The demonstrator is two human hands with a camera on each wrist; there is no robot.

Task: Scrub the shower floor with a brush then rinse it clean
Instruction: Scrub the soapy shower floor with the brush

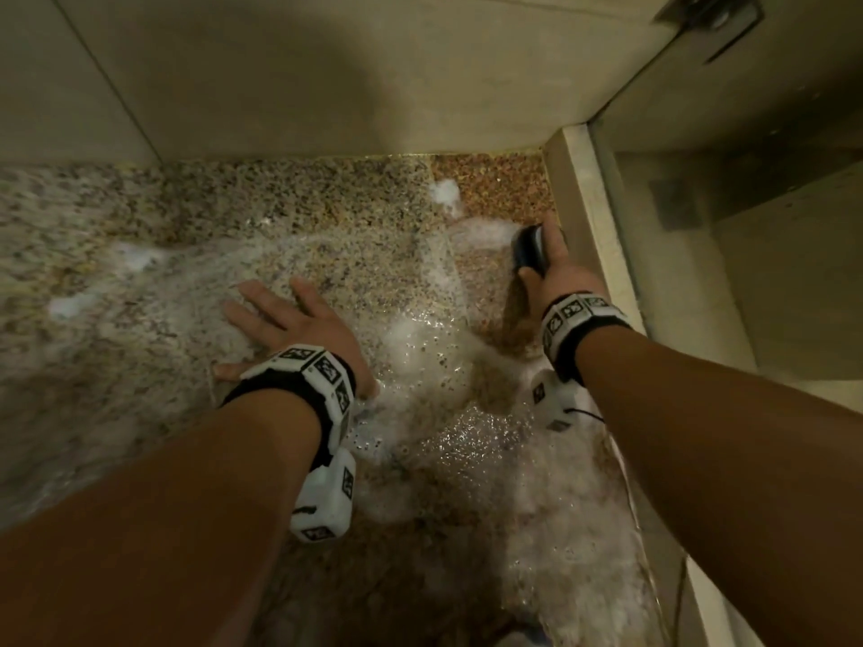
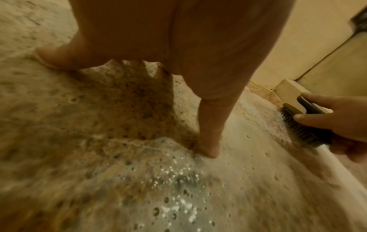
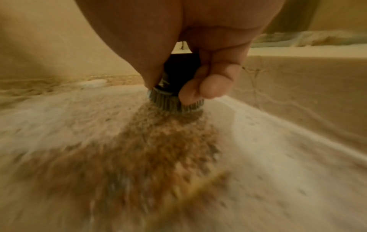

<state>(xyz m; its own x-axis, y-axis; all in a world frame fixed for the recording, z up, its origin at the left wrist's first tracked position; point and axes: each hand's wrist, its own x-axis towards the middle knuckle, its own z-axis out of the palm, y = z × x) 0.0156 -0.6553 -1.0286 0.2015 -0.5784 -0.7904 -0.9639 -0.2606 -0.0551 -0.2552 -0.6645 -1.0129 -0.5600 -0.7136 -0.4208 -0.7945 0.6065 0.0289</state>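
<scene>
One brush [image 1: 530, 251], dark body, bristles down on speckled granite shower floor [image 1: 327, 217] by the right curb [image 1: 589, 217], right hand [image 1: 558, 273] grip wrapped round it, left hand [image 1: 285, 322] flat, fingers spread on floor, soap foam [image 1: 420, 347] patches, beige tile walls [image 1: 280, 72]

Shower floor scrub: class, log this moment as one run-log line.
step: scrubbing | right hand: grips brush, bristles on shower floor beside curb | left hand: flat on floor | suds: unrinsed
</scene>
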